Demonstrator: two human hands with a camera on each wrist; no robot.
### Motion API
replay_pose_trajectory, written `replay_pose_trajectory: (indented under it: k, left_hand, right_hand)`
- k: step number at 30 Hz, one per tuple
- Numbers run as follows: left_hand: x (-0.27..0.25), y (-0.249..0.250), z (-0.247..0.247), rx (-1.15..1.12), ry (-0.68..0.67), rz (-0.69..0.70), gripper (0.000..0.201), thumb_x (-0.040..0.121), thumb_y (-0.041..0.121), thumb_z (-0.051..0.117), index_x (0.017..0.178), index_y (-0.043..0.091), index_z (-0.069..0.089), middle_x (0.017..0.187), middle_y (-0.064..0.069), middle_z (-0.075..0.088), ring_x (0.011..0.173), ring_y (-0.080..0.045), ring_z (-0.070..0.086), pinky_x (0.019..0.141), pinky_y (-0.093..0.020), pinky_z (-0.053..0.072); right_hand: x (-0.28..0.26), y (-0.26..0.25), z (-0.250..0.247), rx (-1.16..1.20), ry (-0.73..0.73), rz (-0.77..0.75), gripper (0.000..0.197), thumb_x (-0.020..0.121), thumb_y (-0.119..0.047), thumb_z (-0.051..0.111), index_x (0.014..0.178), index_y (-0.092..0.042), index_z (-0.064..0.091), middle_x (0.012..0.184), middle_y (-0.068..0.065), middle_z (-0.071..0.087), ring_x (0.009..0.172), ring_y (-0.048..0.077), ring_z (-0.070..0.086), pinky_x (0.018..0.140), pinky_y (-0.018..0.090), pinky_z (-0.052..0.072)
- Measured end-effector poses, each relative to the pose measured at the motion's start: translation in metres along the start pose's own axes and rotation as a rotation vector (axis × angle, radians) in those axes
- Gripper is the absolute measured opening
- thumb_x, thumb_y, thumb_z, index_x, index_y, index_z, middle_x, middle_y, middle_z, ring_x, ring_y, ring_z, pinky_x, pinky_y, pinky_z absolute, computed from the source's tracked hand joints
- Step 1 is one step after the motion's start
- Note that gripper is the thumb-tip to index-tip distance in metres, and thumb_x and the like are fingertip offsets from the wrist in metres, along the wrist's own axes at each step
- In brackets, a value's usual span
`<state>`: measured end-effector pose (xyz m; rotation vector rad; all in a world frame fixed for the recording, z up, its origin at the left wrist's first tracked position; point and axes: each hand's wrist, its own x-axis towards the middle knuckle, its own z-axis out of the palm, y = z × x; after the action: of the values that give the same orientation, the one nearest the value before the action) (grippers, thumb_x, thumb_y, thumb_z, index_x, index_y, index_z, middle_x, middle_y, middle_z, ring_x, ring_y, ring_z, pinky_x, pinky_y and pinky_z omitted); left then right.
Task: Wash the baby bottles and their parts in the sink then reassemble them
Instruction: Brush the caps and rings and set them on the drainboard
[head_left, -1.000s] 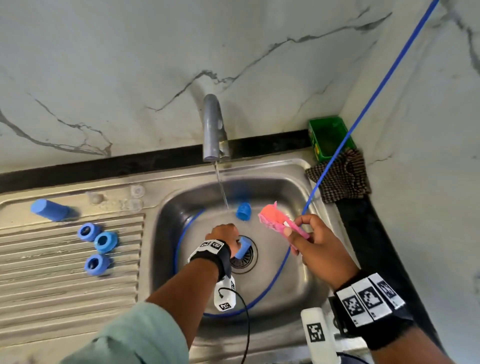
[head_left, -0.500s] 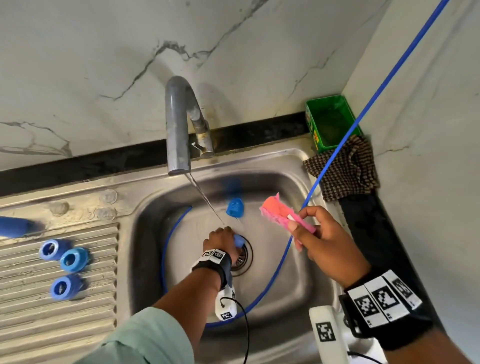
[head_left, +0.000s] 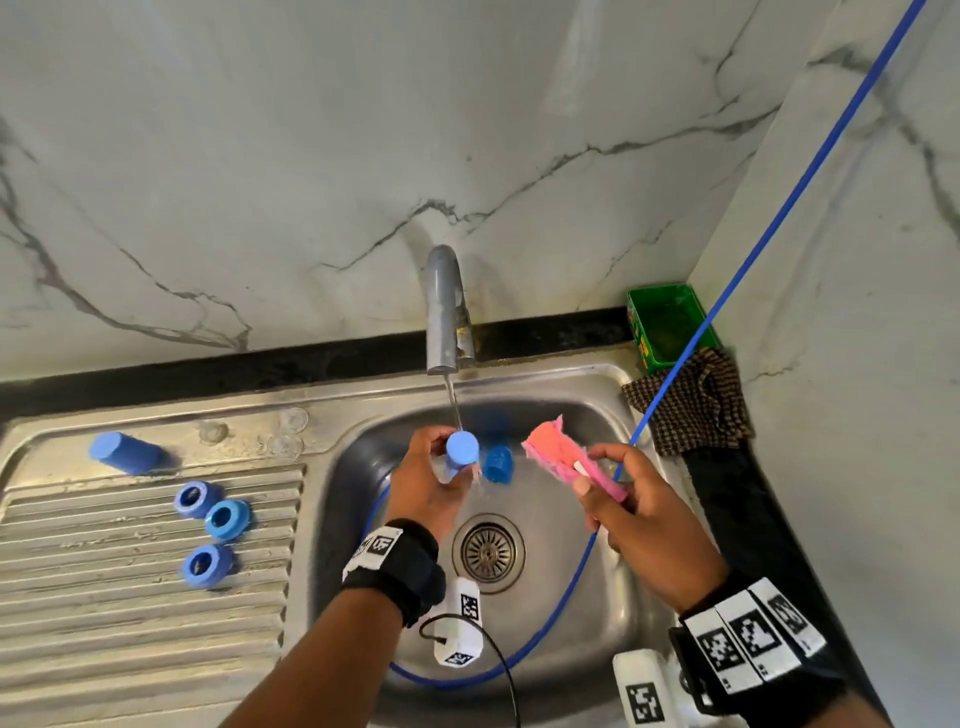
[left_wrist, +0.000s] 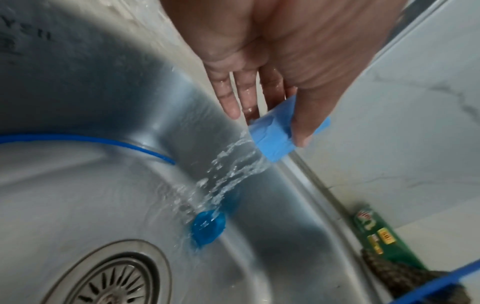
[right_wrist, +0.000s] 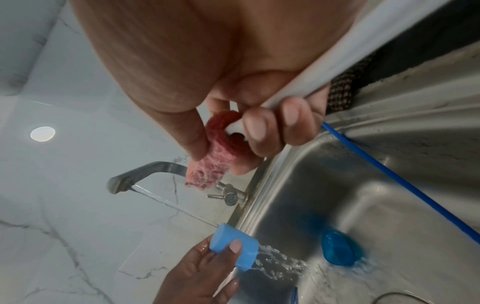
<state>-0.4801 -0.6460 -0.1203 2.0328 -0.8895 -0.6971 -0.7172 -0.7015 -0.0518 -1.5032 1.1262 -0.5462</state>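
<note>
My left hand (head_left: 434, 475) (left_wrist: 275, 111) grips a light blue bottle (head_left: 461, 453) (left_wrist: 275, 137) (right_wrist: 233, 248) under the running tap (head_left: 444, 312) (right_wrist: 145, 174); water pours off its lower end into the steel sink (head_left: 561, 623). My right hand (head_left: 618, 499) (right_wrist: 233, 139) holds a pink sponge brush (head_left: 561, 457) (right_wrist: 213, 164) by its white handle, just right of the bottle and apart from it. A darker blue cap (head_left: 497, 464) (left_wrist: 206, 228) (right_wrist: 339, 252) lies on the sink floor near the back wall. On the drainboard lie another blue bottle (head_left: 127, 453) and three blue rings (head_left: 213, 530).
A blue hose (head_left: 779, 208) runs from the upper right down into the sink and curls along its floor (left_wrist: 91, 142). A green tub (head_left: 670, 325) and a checked cloth (head_left: 691, 400) sit at the back right corner. The drain strainer (head_left: 488, 553) lies in the middle.
My left hand has lifted the light blue bottle from near the drain up under the tap stream. The right hand with the sponge brush has stayed about where it was.
</note>
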Motion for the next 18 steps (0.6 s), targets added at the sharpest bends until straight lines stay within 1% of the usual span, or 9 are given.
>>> replay_pose_trajectory:
  k: [2,4,6,8,9,11,13,15,18]
  left_hand:
    - [-0.014,0.01,-0.013,-0.03,0.025,0.057,0.043,0.082,0.018,0.08,0.109,0.039,0.054,0.102,0.023,0.062,0.095,0.01,0.056,0.08,-0.008,0.04]
    - [-0.027,0.019,-0.022,-0.064,0.016,0.107,0.042,0.083,0.025,0.08,0.114,0.04,0.056,0.108,0.023,0.062,0.1,0.008,0.057,0.081,-0.007,0.041]
    - [-0.041,0.023,-0.03,-0.106,-0.002,0.185,0.043,0.083,0.032,0.08,0.12,0.039,0.06,0.116,0.018,0.062,0.106,0.001,0.06,0.088,-0.014,0.048]
    - [-0.057,0.031,-0.036,-0.155,-0.047,0.269,0.044,0.082,0.036,0.079,0.122,0.037,0.061,0.118,0.012,0.061,0.107,-0.005,0.061,0.09,-0.023,0.051]
    - [-0.064,0.035,-0.038,-0.19,-0.079,0.295,0.042,0.082,0.037,0.078,0.12,0.035,0.061,0.117,0.009,0.061,0.106,-0.008,0.062,0.089,-0.025,0.052]
    - [-0.076,0.043,-0.039,-0.289,-0.157,0.311,0.04,0.081,0.039,0.075,0.118,0.028,0.062,0.115,0.004,0.065,0.104,-0.013,0.064,0.088,-0.028,0.053]
    - [-0.088,0.049,-0.041,-0.348,-0.204,0.317,0.045,0.08,0.045,0.071,0.119,0.025,0.061,0.113,0.003,0.068,0.102,-0.016,0.066,0.088,-0.028,0.054]
    - [-0.095,0.052,-0.043,-0.352,-0.208,0.326,0.052,0.08,0.048,0.069,0.124,0.025,0.058,0.115,0.004,0.069,0.104,-0.016,0.066,0.09,-0.03,0.053]
    - [-0.103,0.053,-0.047,-0.393,-0.21,0.342,0.05,0.083,0.044,0.068,0.123,0.013,0.061,0.112,-0.001,0.071,0.104,-0.018,0.068,0.09,-0.033,0.053]
  right_hand:
    - [-0.007,-0.013,0.0,-0.03,-0.021,-0.066,0.03,0.089,-0.046,0.066,0.118,-0.046,0.058,0.078,-0.008,0.069,0.055,0.001,0.059,0.062,0.023,0.043]
    - [-0.01,-0.021,0.0,-0.053,-0.031,-0.137,0.035,0.094,-0.035,0.066,0.128,-0.044,0.058,0.095,-0.012,0.071,0.069,0.0,0.066,0.069,0.018,0.047]
    - [-0.012,-0.032,0.001,-0.079,-0.038,-0.223,0.043,0.097,-0.032,0.064,0.138,-0.043,0.055,0.119,-0.018,0.069,0.094,-0.003,0.068,0.083,0.011,0.048]
    - [-0.016,-0.045,0.008,-0.097,-0.057,-0.336,0.044,0.099,-0.034,0.061,0.141,-0.044,0.053,0.13,-0.022,0.064,0.116,-0.004,0.061,0.097,0.011,0.043]
    - [-0.018,-0.051,0.013,-0.145,-0.079,-0.393,0.042,0.1,-0.038,0.059,0.141,-0.045,0.053,0.128,-0.018,0.066,0.118,-0.002,0.061,0.099,0.014,0.044]
    - [-0.021,-0.053,0.022,-0.312,-0.097,-0.531,0.042,0.099,-0.046,0.055,0.141,-0.049,0.051,0.107,-0.011,0.069,0.101,0.005,0.064,0.091,0.02,0.049]
    - [-0.017,-0.051,0.026,-0.377,-0.01,-0.564,0.043,0.097,-0.048,0.055,0.139,-0.055,0.05,0.091,-0.011,0.06,0.084,0.008,0.061,0.081,0.021,0.049]
    - [-0.017,-0.051,0.026,-0.375,0.077,-0.555,0.044,0.096,-0.045,0.058,0.136,-0.061,0.048,0.091,-0.009,0.055,0.08,0.008,0.061,0.077,0.023,0.05]
    - [-0.036,-0.054,0.031,-0.404,0.008,-0.722,0.044,0.098,-0.043,0.056,0.141,-0.049,0.051,0.096,-0.011,0.054,0.084,0.008,0.061,0.08,0.02,0.05]
